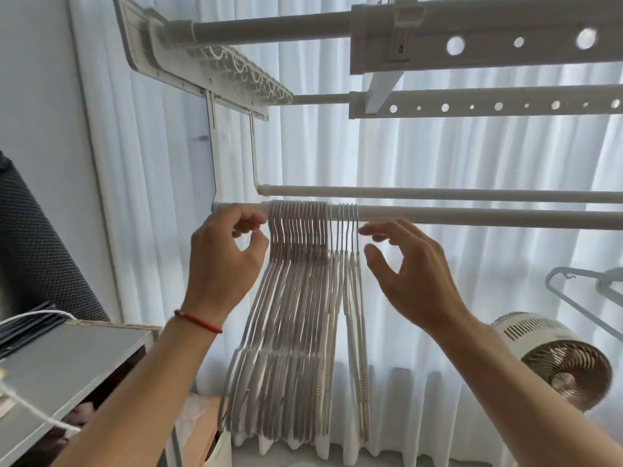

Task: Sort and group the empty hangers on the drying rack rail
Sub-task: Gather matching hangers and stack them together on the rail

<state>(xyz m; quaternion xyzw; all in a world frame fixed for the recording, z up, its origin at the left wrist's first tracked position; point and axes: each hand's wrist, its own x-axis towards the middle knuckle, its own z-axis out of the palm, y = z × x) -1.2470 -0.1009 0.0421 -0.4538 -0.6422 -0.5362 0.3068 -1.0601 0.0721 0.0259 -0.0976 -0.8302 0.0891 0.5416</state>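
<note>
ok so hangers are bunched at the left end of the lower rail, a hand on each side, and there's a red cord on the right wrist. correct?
Not quite: the red cord is on the left wrist, as the head view shows. The rest holds: the hangers are bunched at the left end of the lower rail, left hand and right hand flanking them.

No text, label, brand or number can be read on anything in view.

Bright backlight through curtains [438, 156]; wide-angle distortion.
</note>
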